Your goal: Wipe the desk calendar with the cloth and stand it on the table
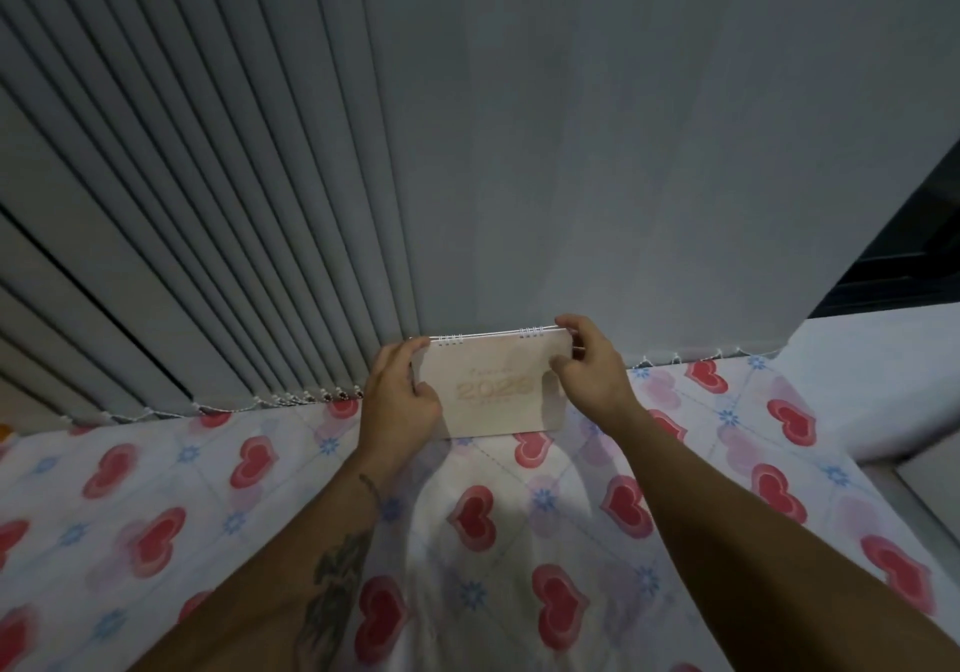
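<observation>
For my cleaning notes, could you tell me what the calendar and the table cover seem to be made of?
Calendar: likely matte card or paper, pale and flat, bound by white wire loops on top. Table cover: probably soft printed fabric, since it creases; a thin plastic sheet is possible.

Dim, soft, faintly blurred view with wide-angle bending at the edges, brightest patch low at centre.

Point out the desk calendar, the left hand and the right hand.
desk calendar (493, 391): head view, middle of its front cover.
left hand (397, 401): head view, back of the hand.
right hand (592, 365): head view, back of the hand.
</observation>
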The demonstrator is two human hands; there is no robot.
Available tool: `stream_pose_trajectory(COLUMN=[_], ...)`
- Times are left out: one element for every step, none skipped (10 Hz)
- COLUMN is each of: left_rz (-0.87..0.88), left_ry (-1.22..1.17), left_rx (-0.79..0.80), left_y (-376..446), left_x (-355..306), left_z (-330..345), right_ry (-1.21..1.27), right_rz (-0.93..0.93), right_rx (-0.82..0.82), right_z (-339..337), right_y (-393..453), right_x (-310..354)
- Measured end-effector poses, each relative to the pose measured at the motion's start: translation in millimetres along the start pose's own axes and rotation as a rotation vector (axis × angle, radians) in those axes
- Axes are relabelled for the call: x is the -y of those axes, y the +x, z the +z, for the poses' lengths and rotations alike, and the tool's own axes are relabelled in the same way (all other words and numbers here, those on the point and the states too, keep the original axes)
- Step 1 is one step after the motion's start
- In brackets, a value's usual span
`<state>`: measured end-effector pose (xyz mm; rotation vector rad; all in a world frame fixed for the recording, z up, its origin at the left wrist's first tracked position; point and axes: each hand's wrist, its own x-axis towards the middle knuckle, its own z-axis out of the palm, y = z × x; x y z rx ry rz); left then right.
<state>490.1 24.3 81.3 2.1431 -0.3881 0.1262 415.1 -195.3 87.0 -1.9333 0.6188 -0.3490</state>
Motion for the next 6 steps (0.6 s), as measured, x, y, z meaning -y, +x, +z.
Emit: stream_pose_trajectory(left_rz=[-0.005, -0.012, -0.025, -0.031, -0.016, 0.045], left_ry=[0.053, 0.089, 0.115, 0.124, 0.141, 0.280], left_rx=[0.037, 0.114, 0.187, 0.224, 0.232, 0.292], left_y=[1.4, 5.3, 2.9, -8.5, -19.0, -33.4], left_x=[-1.8, -3.2, -5.1, -7.5, -6.1, -5.2], left_z=[-2.7, -7.6, -14.1, -20.9, -29.3, -41.3], right_ry=[-0.032, -0.067, -0.093, -0.121, -0.142, -0.154], right_rz=[-0.008, -0.001, 0.002, 0.024, 0.043, 0.054], right_rx=[0.035, 0.083, 0.103, 0.099, 0.081, 0.066], right_z=[-2.3, -5.8, -9.7, -13.9, -16.1, -19.2], right_y=[3.2, 5.1, 4.3, -1.2, -9.6, -26.7], right_x=[-0.4, 1.8, 3.9, 7.6, 8.7, 7.7])
